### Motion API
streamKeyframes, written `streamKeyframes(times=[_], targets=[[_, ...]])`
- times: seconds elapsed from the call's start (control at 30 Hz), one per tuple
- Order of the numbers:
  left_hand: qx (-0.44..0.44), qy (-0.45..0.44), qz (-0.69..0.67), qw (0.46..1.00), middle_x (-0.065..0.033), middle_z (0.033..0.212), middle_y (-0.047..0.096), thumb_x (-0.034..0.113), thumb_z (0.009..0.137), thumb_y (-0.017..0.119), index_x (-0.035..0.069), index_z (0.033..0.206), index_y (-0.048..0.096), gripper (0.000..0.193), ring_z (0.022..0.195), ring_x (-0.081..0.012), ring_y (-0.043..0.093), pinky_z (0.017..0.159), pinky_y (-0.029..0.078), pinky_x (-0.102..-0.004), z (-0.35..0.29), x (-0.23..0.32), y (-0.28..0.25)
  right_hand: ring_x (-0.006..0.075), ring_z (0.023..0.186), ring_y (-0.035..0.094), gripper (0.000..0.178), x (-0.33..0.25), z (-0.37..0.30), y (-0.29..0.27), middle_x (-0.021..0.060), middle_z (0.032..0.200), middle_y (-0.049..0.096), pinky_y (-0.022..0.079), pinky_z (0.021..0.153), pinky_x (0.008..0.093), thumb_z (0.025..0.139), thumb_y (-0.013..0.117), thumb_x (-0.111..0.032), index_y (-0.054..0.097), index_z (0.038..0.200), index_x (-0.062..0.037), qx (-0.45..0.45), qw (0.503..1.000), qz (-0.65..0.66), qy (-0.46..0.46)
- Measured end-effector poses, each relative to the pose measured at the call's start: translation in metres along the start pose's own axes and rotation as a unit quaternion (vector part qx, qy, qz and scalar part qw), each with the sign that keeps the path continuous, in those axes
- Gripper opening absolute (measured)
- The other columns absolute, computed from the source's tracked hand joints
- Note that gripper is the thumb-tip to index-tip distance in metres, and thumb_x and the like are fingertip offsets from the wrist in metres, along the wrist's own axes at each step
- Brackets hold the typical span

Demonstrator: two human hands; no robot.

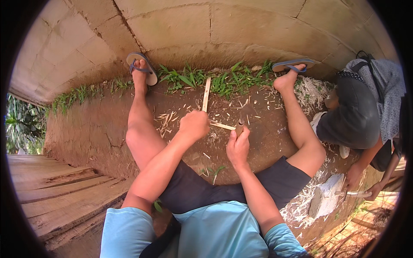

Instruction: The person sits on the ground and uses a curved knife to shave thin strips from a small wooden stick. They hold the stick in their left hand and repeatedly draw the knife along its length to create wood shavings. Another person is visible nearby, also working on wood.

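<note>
My left hand [194,126] is closed in a fist above the dirt, between my spread legs. A short pale bamboo strip [222,125] sticks out of it toward my right hand. A longer pale strip [207,92] runs from behind the fist to the grass; I cannot tell whether it is held or lies on the ground. My right hand [238,148] grips the brown handle [239,125] of a knife, thumb along it. The dark knife blade [248,112] points away from me and blends into the soil. The short strip's end is close to the handle.
Pale shavings [165,122] litter the dirt. A block wall [172,26] with grass [232,81] along its base stands ahead. Wooden planks [64,185] lie at left. At right another person [361,103] crouches, hands [355,174] on a tool over a whitish block [327,195].
</note>
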State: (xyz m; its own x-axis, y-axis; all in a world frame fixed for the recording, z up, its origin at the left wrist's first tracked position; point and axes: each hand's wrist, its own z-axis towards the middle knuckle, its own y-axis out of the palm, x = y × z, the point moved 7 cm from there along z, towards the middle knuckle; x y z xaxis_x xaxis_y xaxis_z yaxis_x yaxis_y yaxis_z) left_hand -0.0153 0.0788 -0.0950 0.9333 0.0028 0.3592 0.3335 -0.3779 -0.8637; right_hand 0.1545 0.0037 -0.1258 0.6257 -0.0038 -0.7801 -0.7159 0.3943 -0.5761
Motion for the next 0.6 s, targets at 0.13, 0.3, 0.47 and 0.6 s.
streamKeyframes(times=[0.13, 0.3, 0.47, 0.6], targets=[[0.001, -0.007, 0.006, 1.000, -0.0227, 0.092, 0.067, 0.025, 0.083, 0.064, 0.001, 0.089, 0.070, 0.025, 0.090, -0.0382, 0.066, 0.079, 0.052, -0.0466, 0.002, 0.003, 0.001, 0.0419, 0.090, 0.065, 0.028, 0.060, -0.027, 0.047, 0.0230, 0.092, 0.067, 0.050, 0.080, 0.0528, 0.090, 0.051, -0.020, 0.046, 0.112, -0.0025, -0.374, 0.871, -0.282, 0.148], [-0.004, -0.011, 0.006, 1.000, -0.0220, 0.092, 0.067, 0.024, 0.083, 0.064, 0.002, 0.091, 0.070, 0.025, 0.090, -0.0376, 0.066, 0.080, 0.052, -0.0466, 0.007, 0.000, 0.001, 0.0421, 0.093, 0.064, 0.027, 0.078, -0.032, 0.047, 0.0248, 0.097, 0.066, 0.049, 0.078, 0.0528, 0.091, 0.052, -0.022, 0.047, 0.109, -0.0028, -0.381, 0.859, -0.308, 0.149], [-0.001, -0.011, 0.007, 1.000, -0.0215, 0.092, 0.068, 0.025, 0.082, 0.064, 0.002, 0.091, 0.070, 0.025, 0.090, -0.0377, 0.066, 0.080, 0.052, -0.0464, 0.007, -0.004, 0.004, 0.0437, 0.087, 0.063, 0.032, 0.015, -0.006, 0.026, 0.0228, 0.092, 0.065, 0.048, 0.076, 0.0519, 0.094, 0.051, -0.026, 0.046, 0.114, -0.0018, -0.192, 0.970, -0.143, 0.049], [0.008, -0.005, 0.020, 1.000, -0.0215, 0.093, 0.068, 0.025, 0.082, 0.064, 0.002, 0.090, 0.070, 0.025, 0.091, -0.0381, 0.066, 0.080, 0.052, -0.0464, 0.006, -0.004, 0.003, 0.0458, 0.083, 0.063, 0.035, 0.004, -0.009, 0.011, 0.0237, 0.084, 0.065, 0.048, 0.073, 0.0529, 0.095, 0.050, -0.030, 0.046, 0.115, -0.0014, -0.053, 0.998, 0.012, 0.007]])
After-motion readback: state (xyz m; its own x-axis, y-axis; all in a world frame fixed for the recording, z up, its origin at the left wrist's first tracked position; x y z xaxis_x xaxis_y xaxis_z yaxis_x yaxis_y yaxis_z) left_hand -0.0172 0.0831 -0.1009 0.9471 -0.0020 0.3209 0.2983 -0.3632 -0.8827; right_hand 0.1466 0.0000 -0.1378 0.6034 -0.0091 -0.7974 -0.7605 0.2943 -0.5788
